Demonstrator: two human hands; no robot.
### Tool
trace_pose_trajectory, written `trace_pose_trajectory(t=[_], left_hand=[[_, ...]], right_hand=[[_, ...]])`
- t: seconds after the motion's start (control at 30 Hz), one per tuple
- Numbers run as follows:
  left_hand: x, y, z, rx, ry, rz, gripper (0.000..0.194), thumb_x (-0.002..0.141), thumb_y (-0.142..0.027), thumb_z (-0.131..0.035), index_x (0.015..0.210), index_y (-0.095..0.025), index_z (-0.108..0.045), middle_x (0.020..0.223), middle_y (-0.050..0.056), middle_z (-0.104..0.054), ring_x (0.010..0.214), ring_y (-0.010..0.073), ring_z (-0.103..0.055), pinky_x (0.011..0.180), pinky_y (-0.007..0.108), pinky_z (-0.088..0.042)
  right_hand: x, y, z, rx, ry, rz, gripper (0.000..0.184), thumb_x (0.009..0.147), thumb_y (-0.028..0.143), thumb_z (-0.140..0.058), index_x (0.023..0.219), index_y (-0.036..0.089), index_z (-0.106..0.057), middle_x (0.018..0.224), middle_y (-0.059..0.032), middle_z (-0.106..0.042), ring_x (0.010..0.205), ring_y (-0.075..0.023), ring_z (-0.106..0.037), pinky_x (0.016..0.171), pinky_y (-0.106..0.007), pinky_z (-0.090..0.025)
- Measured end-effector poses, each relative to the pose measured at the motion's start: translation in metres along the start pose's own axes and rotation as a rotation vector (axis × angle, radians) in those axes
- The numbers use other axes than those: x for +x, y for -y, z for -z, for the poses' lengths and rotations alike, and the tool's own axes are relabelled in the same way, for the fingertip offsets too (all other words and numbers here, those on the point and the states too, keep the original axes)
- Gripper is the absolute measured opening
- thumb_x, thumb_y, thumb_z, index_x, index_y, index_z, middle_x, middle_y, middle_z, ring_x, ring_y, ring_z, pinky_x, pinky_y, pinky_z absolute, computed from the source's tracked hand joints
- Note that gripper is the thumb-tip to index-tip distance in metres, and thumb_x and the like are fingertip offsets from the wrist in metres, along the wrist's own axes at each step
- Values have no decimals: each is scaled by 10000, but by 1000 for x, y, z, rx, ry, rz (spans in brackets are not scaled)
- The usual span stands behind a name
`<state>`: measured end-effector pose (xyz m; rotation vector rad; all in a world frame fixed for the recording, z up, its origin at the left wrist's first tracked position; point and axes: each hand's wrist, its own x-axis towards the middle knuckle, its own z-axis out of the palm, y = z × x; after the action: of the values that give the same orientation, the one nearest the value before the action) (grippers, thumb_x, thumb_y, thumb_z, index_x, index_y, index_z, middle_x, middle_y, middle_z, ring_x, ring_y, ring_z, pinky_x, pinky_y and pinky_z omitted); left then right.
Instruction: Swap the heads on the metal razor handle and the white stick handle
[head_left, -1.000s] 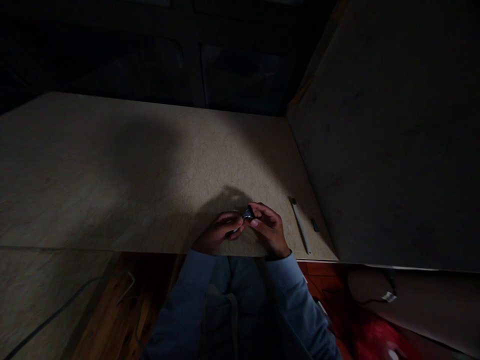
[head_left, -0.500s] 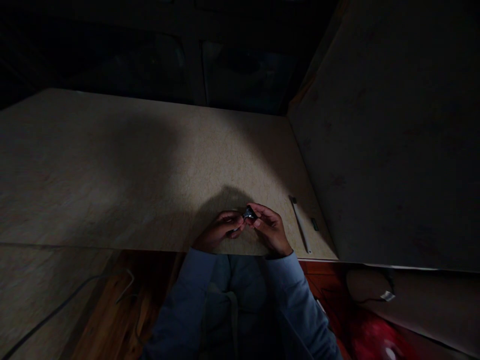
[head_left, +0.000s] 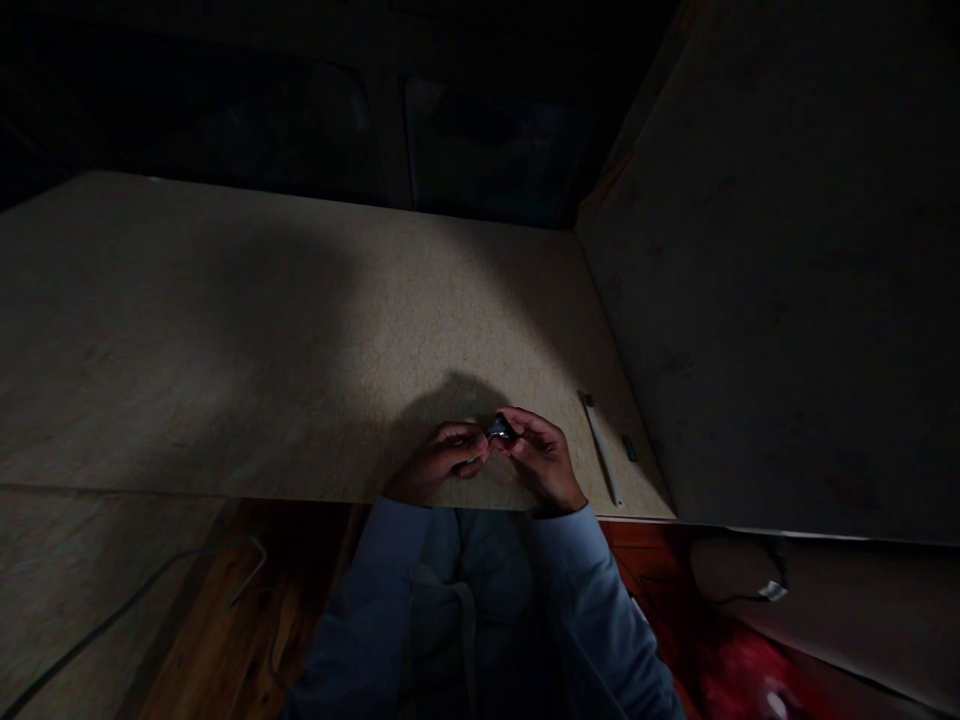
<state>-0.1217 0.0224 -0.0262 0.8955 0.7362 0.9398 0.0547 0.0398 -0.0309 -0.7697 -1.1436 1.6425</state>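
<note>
A small dark, shiny object (head_left: pixel 501 428) is held between my two hands, just above the near part of the tabletop. Its kind is too small and dim to make out. My left hand (head_left: pixel 448 458) is closed, with thumb and fingers pinching its left end. From the other side, my right hand (head_left: pixel 541 455) grips it between thumb and fingers. To the right of my right hand lies a white toothbrush-like stick (head_left: pixel 603 450) with a dark head. A small dark green piece (head_left: pixel 629 447) rests beside the stick.
The pale marbled tabletop (head_left: pixel 420 300) meets a patterned upright panel (head_left: pixel 787 300) on the right. Dark glass panes (head_left: pixel 487 150) stand behind it. Below on the left runs a cable (head_left: pixel 112 625). A red item (head_left: pixel 757 670) lies at the lower right.
Both hands stay almost in place around the small dark object. It appears tilted slightly differently between the fingers.
</note>
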Motion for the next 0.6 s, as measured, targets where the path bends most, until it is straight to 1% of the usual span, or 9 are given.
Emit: trace_pose_trajectory(t=[0.1, 0.2, 0.3, 0.43, 0.6], left_hand=[[0, -1, -1, -24, -18, 15, 447, 706, -548, -753, 724, -125, -611, 595, -29, -460, 455, 50, -348, 450, 224, -221], [0, -2, -3, -31, -15, 16, 465, 695, -564, -756, 695, -126, -598, 581, -33, -450, 449, 48, -331, 452, 225, -219], [-1, -2, -3, -6, -5, 8, 450, 724, -543, -740, 656, -132, -570, 555, -34, -435, 451, 53, -333, 460, 227, -219], [-2, -2, -2, 23, -5, 9, 425, 757, -515, -719, 656, -135, -557, 546, -34, -430, 454, 56, -335, 470, 231, -222], [-1, -1, -2, 49, -8, -1, 410, 782, -500, -698, 663, -136, -554, 548, -35, -421, 467, 62, -344, 480, 238, -232]], right_hand=[[0, 0, 0, 4, 0, 0, 448, 699, 442, -837, 1103, 270, -750, 979, -43, -733, 839, -196, -686, 819, -367, -570], [0, -1, 0, -23, -22, -10, 484, 668, 461, -854, 1097, 263, -751, 956, -46, -735, 843, -202, -687, 805, -363, -574], [1, -2, 1, -34, -29, -12, 499, 659, 466, -858, 1101, 260, -748, 966, -49, -738, 847, -204, -689, 806, -363, -573], [2, -3, 3, -26, -23, -10, 496, 657, 458, -859, 1097, 260, -749, 971, -48, -741, 822, -198, -689, 801, -367, -572], [3, -3, 3, -27, -40, -19, 495, 639, 443, -873, 1082, 255, -754, 947, -41, -740, 811, -185, -685, 771, -330, -568]])
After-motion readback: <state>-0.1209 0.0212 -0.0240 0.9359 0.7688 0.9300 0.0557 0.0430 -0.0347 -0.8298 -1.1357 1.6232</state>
